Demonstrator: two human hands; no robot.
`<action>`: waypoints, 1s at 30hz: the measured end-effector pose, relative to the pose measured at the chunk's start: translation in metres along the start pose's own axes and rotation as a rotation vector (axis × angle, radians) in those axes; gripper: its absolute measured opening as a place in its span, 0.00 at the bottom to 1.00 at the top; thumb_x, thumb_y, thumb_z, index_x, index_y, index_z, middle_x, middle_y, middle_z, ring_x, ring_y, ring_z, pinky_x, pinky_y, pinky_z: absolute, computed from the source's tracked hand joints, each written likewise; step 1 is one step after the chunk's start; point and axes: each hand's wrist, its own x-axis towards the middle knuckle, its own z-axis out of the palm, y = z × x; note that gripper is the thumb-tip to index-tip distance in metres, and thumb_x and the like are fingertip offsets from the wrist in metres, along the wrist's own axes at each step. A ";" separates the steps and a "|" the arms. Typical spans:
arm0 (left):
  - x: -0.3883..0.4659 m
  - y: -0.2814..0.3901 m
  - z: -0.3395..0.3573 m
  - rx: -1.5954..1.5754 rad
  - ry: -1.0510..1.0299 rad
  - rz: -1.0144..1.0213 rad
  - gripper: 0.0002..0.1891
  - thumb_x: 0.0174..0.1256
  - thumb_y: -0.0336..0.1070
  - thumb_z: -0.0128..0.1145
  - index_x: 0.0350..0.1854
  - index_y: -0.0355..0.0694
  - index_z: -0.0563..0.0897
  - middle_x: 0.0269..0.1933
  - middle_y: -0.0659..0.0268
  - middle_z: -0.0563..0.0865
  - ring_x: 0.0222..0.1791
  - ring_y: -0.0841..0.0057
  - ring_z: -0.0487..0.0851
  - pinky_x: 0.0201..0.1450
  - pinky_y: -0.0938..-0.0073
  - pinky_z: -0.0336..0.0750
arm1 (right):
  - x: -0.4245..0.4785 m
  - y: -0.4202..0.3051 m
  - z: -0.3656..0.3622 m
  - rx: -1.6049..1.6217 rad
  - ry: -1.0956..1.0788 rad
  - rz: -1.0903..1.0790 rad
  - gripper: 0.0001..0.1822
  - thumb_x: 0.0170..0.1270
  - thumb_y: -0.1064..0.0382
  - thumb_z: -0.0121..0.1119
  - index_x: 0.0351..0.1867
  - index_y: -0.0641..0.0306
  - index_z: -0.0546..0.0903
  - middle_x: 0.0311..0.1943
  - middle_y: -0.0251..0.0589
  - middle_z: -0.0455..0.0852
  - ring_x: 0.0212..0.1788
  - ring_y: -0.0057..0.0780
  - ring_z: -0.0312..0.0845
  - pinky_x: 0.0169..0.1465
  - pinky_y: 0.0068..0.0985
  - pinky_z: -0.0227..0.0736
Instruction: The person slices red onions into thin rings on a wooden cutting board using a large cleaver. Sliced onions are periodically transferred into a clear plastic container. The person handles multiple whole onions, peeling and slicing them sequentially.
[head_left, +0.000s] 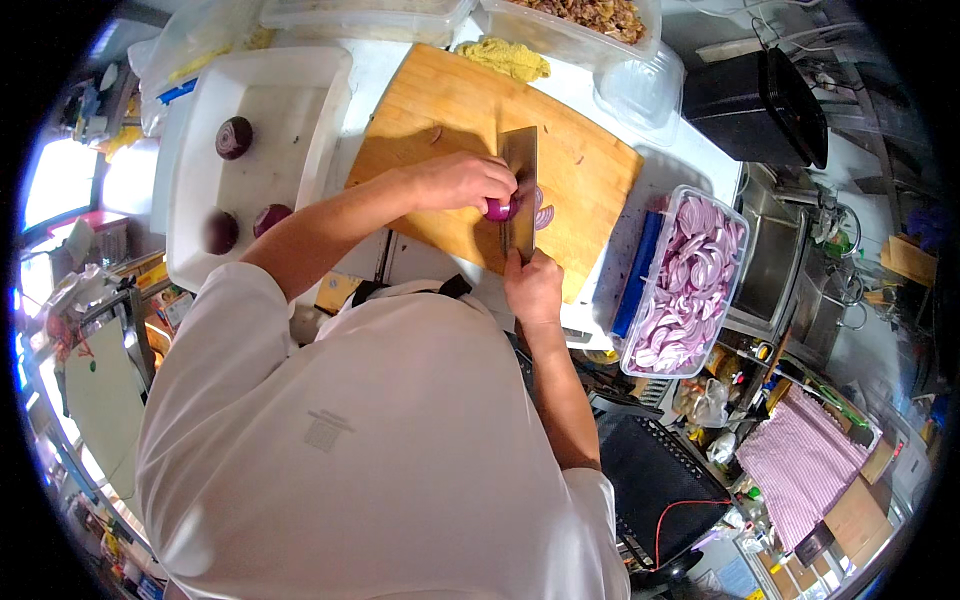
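Observation:
On a wooden cutting board (427, 97), my left hand (469, 182) holds a piece of red onion (499, 210) down with bent fingertips. My right hand (534, 281) grips the handle of a cleaver (523, 169), whose broad blade stands upright against the onion's right side, close to my left fingers. Several cut onion slices (544, 216) lie just right of the blade. A clear plastic container (628, 352) full of sliced red onion (694, 277) stands right of the board. In a white tub (259, 64) at the left are several whole red onions (234, 138).
A yellow cloth (506, 58) lies at the board's far edge. Behind it stands a plastic tub with brown pieces (600, 16). A clear lid (641, 90), a black bin (739, 109) and a metal sink (769, 255) are at the right.

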 end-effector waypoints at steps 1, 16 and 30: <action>-0.001 0.000 0.000 0.010 0.010 0.001 0.17 0.55 0.30 0.75 0.47 0.39 0.87 0.59 0.62 0.89 0.64 0.60 0.85 0.64 0.62 0.84 | 0.001 -0.004 -0.003 -0.015 -0.013 0.002 0.18 0.73 0.58 0.66 0.30 0.75 0.84 0.27 0.67 0.87 0.33 0.66 0.88 0.36 0.48 0.82; -0.005 0.009 0.000 -0.031 0.039 -0.014 0.13 0.58 0.31 0.73 0.45 0.38 0.87 0.56 0.62 0.89 0.61 0.59 0.86 0.63 0.61 0.83 | -0.021 -0.004 -0.034 0.016 -0.090 0.066 0.15 0.73 0.60 0.66 0.36 0.75 0.86 0.29 0.66 0.88 0.36 0.63 0.91 0.39 0.44 0.82; 0.000 0.016 0.002 0.042 0.036 -0.022 0.08 0.66 0.29 0.68 0.46 0.39 0.86 0.58 0.63 0.88 0.61 0.58 0.85 0.61 0.59 0.83 | -0.016 0.039 -0.013 0.012 -0.050 -0.003 0.19 0.71 0.55 0.69 0.32 0.74 0.87 0.27 0.63 0.89 0.32 0.62 0.90 0.39 0.47 0.83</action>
